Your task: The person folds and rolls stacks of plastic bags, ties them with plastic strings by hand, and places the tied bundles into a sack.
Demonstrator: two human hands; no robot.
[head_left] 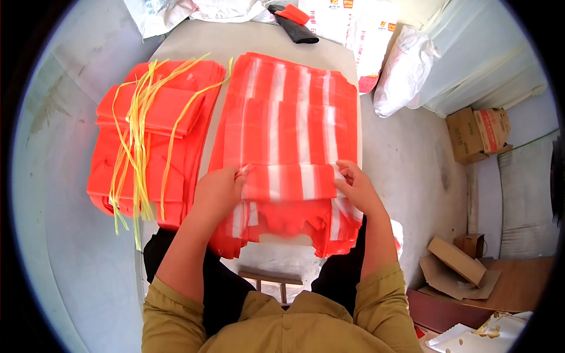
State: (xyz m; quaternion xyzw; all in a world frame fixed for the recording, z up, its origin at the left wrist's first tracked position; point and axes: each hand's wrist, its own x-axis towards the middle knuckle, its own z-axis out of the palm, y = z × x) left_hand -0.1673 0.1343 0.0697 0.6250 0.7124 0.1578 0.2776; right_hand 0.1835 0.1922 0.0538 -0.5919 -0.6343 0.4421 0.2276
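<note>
Brown shirt (pixel 288 332) is seen nearest; striped plastic (pixel 288 138), judged light and limp, is best held by its near fold's ends, apparently pinched there by left hand (pixel 219 191) and right hand (pixel 360 187).

On the table (pixel 197 41) lies a pile (pixel 282 126) of red and white striped plastic. The left hand (pixel 220 188) holds the left end of a fold (pixel 288 183) on it, and the right hand (pixel 358 188) holds the right end. Beside the pile, at left, is a red stack (pixel 106 167) with yellow strings (pixel 139 129) over it. White sacks (pixel 369 41) are at the far end, and boxes (pixel 469 136) at the right
</note>
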